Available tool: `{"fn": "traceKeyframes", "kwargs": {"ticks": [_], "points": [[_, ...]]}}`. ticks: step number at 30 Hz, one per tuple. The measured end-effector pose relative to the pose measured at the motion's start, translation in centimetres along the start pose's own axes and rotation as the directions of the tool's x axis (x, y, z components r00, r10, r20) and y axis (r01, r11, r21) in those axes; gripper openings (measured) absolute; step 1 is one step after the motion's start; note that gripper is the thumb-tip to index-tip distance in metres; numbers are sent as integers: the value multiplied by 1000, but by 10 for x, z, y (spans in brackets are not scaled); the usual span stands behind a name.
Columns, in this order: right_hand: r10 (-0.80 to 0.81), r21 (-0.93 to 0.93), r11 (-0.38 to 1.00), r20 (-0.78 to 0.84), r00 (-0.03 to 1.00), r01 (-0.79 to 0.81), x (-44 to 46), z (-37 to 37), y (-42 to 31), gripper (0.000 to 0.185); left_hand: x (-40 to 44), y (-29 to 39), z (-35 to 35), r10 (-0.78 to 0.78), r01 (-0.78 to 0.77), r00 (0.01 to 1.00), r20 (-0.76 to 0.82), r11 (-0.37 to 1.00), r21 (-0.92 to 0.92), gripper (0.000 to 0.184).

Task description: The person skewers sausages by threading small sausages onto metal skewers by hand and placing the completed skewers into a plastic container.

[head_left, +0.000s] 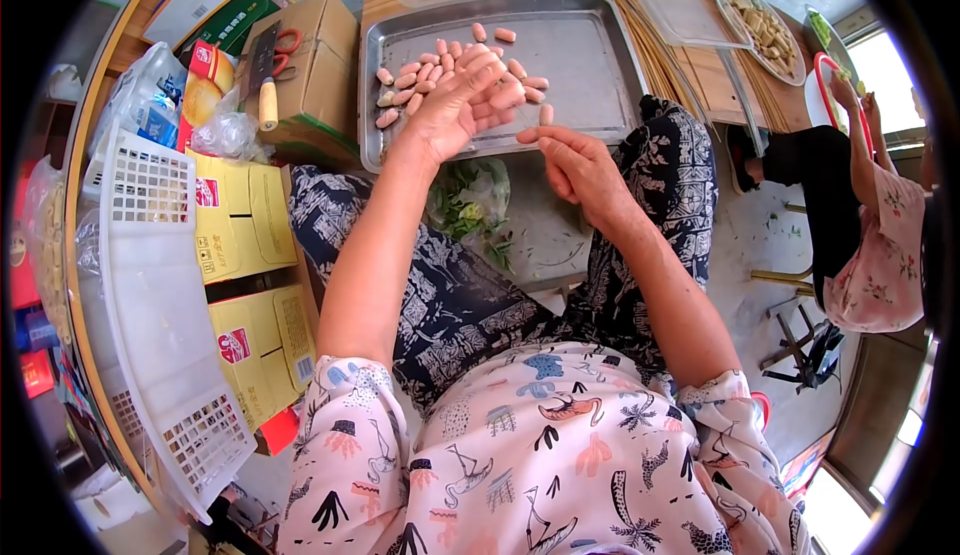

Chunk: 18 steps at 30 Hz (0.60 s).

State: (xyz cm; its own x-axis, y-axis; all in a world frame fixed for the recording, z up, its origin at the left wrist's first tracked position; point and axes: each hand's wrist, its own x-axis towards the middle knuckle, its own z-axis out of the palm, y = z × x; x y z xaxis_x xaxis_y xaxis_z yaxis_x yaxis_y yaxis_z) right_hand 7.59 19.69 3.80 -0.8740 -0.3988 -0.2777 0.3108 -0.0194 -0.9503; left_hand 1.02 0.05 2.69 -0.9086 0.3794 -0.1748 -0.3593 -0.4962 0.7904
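Observation:
Many short pink sausages lie heaped in the left half of a shallow metal tray. Above the heap is my left hand, its fingers spread and slightly bent; some sausages lie right behind the fingertips, and I cannot tell whether they touch. My right hand is at the tray's near edge, index finger pointing left and the other fingers curled in. What it may hold is hidden or too thin to make out. One small sausage stands out just beyond that fingertip.
Thin bamboo skewers lie right of the tray, near a plate of food. A cardboard box on the left bears a knife and red-handled scissors. Greens in a bag sit below. Another person is at right.

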Motion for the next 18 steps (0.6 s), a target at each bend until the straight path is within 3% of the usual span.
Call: {"fn": "traceKeyframes", "kwargs": {"ticks": [3, 11, 13, 18], "points": [[-7, 14, 1000, -25, 1000, 7, 2, -2, 2, 27, 0, -10, 4, -69, 69, 998, -6, 996, 56, 37], [-8, 25, 1000, -30, 1000, 9, 3, 0, 1, 27, 6, -12, -6, -14, 18, 999, -47, 997, 73, 27], [-7, 16, 1000, -16, 1000, 8, 2, 0, 0, 27, 10, -10, -14, -2, 7, 999, -41, 994, 110, 47], [5, 18, 1000, -34, 999, -4, 2, -1, 1, 26, 4, -10, -5, 50, -36, 996, -69, 983, 182, 44]]}}
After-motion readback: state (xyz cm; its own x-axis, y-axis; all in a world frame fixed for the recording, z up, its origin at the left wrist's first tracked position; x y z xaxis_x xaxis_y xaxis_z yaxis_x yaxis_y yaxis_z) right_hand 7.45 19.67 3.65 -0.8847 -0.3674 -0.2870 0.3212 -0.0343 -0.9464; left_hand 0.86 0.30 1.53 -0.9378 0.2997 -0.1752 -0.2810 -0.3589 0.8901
